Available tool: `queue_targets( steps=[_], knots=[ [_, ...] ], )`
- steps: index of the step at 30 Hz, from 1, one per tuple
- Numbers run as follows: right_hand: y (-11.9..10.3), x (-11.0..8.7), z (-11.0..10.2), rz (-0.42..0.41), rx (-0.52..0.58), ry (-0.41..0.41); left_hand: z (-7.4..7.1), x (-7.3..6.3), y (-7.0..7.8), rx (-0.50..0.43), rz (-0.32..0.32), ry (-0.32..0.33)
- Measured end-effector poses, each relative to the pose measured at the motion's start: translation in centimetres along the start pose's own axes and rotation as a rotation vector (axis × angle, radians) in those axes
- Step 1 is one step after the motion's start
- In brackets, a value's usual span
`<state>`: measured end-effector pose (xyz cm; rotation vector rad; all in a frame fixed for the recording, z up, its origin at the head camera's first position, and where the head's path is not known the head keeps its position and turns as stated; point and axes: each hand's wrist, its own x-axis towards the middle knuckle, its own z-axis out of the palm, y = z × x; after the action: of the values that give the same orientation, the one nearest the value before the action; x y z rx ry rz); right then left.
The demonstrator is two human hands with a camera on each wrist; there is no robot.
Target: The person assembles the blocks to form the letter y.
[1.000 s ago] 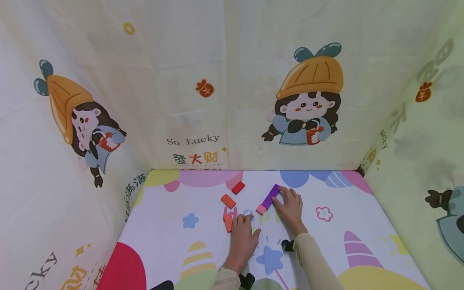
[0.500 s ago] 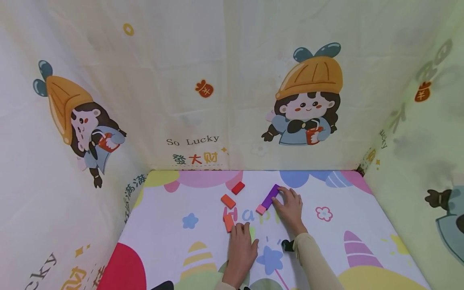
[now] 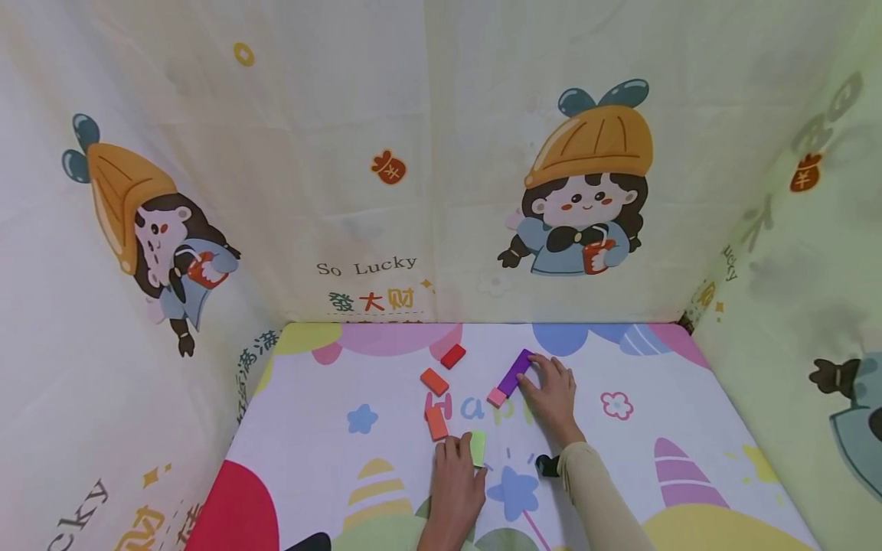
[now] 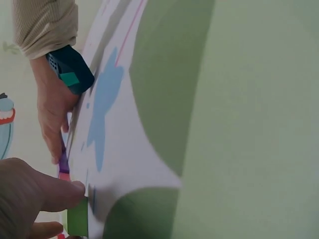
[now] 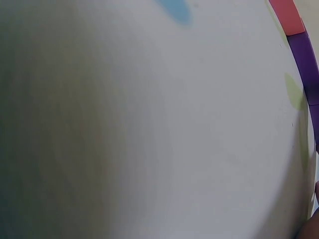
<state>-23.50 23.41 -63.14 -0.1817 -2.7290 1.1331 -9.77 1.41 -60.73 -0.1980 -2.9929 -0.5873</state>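
Left hand (image 3: 455, 482): fingers bent, green block (image 3: 478, 448) pinched, thumb on one end and a fingertip at the other. Block is flat on the printed mat (image 3: 310, 428), right of the knuckles. Right hand (image 3: 551, 394): half-curled, thumb and a finger gripping the far part of the purple strip (image 3: 513, 375). Strip lies slanted; its near end butts against the pink block (image 3: 496, 397). Right wrist view shows a seam across the purple, so it looks like more than one piece. Around them: lower orange block (image 3: 436, 423) sits right at the left fingertips, the closest obstacle on that side; can't tell if they touch. Upper orange block (image 3: 434, 382) is beyond it, red block (image 3: 452, 357) further back, both apart from their neighbours. Printed backdrop (image 3: 468, 153) walls off the back and sides. Dark wrist device (image 3: 547, 465) hangs by the right cuff, close over the mat. Hidden or poor: green block's left edge is partly behind the left fingers; the left forearm runs off the bottom of the head view. A black object (image 3: 311, 542) is cut off at the bottom edge, can't identify it. Right wrist view is mostly blurred mat, with just a sliver of hand at the lower right corner.
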Motion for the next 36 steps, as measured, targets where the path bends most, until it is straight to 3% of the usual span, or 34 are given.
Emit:
queue_targets(
  steps=[5,15,21,28,36],
  knots=[
    [-0.1,0.0,-0.1,0.012,-0.004,-0.024,0.3,-0.1,-0.2,0.001,0.014,0.039],
    [-0.3,-0.1,-0.2,0.029,-0.005,-0.031,0.7,0.8,0.2,-0.033,0.027,0.046],
    [-0.2,0.0,-0.1,0.019,-0.010,-0.021,1.0,1.4,0.6,0.005,0.061,0.085],
    [0.1,0.2,-0.1,-0.001,-0.006,0.001,1.2,2.2,0.8,-0.023,0.113,0.117],
    [0.4,0.2,0.1,-0.005,-0.003,0.004,1.5,3.1,0.9,-0.061,0.103,0.084]
  ],
)
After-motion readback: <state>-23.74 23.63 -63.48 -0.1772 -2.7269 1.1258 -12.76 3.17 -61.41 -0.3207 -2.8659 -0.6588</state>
